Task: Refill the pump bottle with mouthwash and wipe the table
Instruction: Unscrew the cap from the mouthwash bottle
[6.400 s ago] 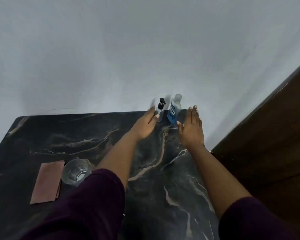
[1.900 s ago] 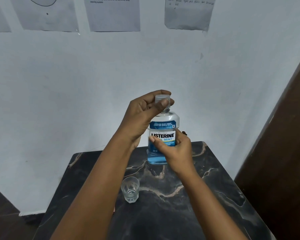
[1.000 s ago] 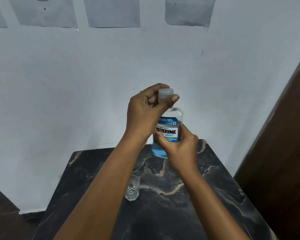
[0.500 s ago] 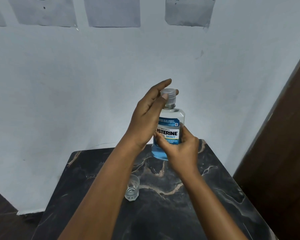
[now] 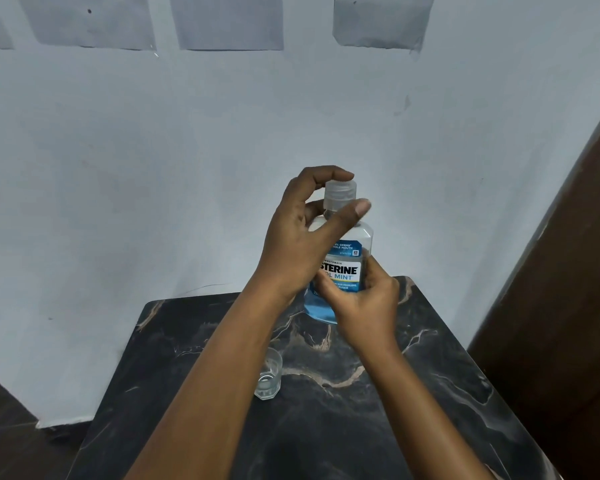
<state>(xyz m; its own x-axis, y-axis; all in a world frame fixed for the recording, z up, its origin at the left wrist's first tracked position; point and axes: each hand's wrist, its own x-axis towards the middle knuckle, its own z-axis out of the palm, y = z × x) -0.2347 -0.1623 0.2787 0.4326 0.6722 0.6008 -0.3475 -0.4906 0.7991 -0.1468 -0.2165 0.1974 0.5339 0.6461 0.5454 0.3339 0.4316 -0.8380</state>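
Observation:
A clear mouthwash bottle (image 5: 355,244) with blue liquid low inside and a blue label is held up above the far part of the black marble table (image 5: 378,403). My right hand (image 5: 364,306) wraps the bottle's lower body. My left hand (image 5: 302,237) has thumb and fingers closed around the clear cap (image 5: 340,192) at the top. The pump bottle and the cloth are out of view.
A small empty glass (image 5: 269,375) stands on the table, partly behind my left forearm. A pale wall with several paper sheets (image 5: 227,20) rises behind. A dark wooden door (image 5: 568,289) flanks the table's right side.
Half a second ago my left fingers were stretched over the cap; now they are curled around it again. The bottle stays held in nearly the same place.

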